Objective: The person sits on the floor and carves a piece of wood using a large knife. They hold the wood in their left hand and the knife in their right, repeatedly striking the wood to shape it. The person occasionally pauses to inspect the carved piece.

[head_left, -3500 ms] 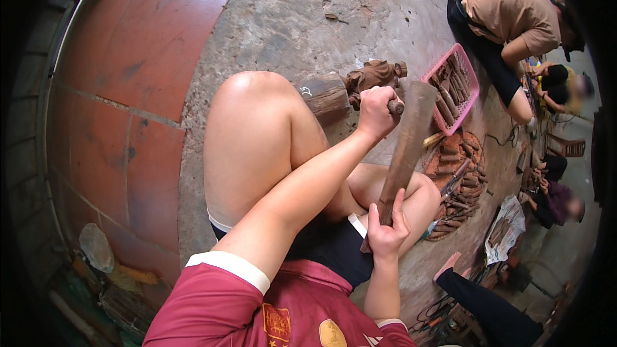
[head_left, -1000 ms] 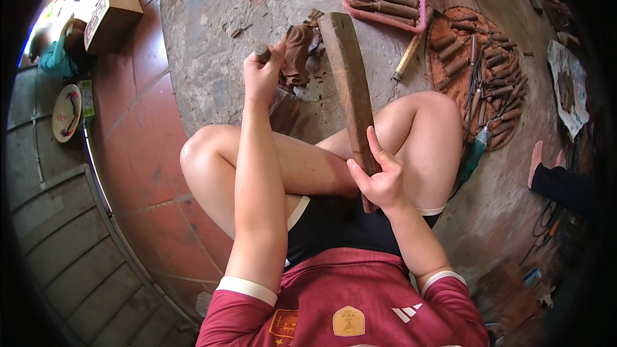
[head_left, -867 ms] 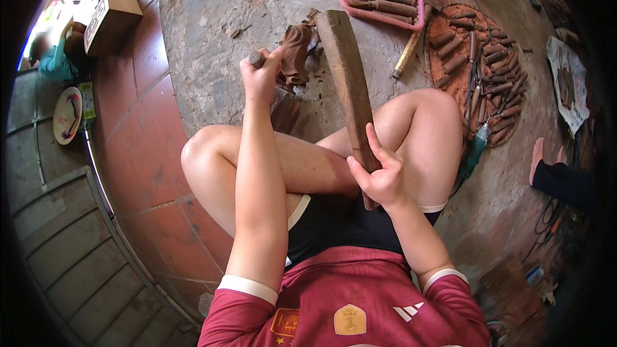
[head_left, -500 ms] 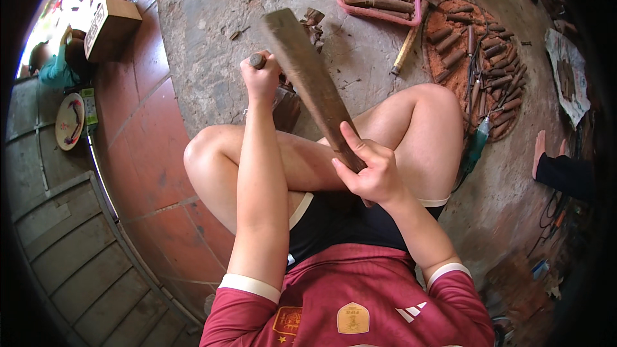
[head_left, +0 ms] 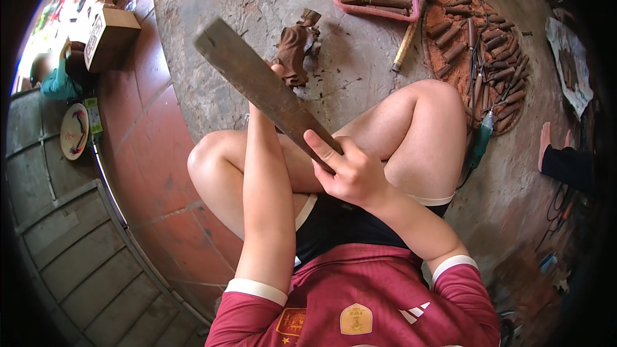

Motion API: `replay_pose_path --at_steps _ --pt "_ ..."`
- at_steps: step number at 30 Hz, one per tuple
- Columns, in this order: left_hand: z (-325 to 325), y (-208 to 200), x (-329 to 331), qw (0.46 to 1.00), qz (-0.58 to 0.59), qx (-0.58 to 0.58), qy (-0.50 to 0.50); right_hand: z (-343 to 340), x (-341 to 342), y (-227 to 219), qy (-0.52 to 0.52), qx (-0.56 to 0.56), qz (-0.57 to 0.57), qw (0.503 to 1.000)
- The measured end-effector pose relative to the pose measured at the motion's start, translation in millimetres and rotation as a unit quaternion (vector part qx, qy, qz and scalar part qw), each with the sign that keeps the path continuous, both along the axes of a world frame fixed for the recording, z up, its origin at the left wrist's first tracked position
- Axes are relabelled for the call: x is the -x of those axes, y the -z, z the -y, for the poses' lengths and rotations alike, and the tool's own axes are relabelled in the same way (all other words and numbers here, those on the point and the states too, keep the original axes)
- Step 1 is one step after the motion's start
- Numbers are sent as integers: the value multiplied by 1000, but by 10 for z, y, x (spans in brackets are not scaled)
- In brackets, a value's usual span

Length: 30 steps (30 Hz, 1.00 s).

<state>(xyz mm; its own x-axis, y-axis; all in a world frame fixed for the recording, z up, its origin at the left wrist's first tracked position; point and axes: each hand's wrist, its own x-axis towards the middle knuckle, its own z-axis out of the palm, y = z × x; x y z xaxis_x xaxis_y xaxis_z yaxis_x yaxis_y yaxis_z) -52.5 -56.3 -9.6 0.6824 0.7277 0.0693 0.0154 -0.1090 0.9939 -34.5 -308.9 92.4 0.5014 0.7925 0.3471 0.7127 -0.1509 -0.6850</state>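
Note:
My right hand (head_left: 350, 170) grips the narrow end of a long flat wooden mallet (head_left: 257, 87), its thumb stretched along the wood. The mallet slants up and left across my left forearm, its broad end past the left hand. Behind it, my left hand (head_left: 277, 69) is mostly hidden, with only a fingertip showing beside a brown wood carving (head_left: 297, 48). Half a second earlier that hand was closed round an upright chisel handle; the mallet covers the handle now. The carving rests on the concrete floor beyond my crossed legs.
A pink basket (head_left: 414, 0) of chisels stands at the far side. To its right, many wooden-handled tools lie on a round reddish mat (head_left: 443, 58) with a green power tool (head_left: 479, 141). A bare foot (head_left: 545, 144) shows at right; a box (head_left: 112, 38) and another person sit far left.
The mallet has swung left and now covers most of my left hand. My right hand has shifted slightly up and left. More of the carving shows.

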Motion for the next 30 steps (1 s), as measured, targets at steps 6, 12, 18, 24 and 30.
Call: replay_pose_path --at_steps 6,12,18,24,30 --pt "336 -230 -76 990 -13 -70 -123 8 64 -18 -10 -31 -7 999" --pt "183 9 129 992 77 -92 -26 64 148 -7 -33 68 -5 997" --pt "338 -162 -14 996 15 -48 -75 153 118 91 -29 28 -2 999" --pt "293 11 41 971 -71 -165 -156 160 150 11 -35 8 -36 999" --pt "146 -172 53 992 14 -76 -102 98 196 52 -31 53 -20 998"
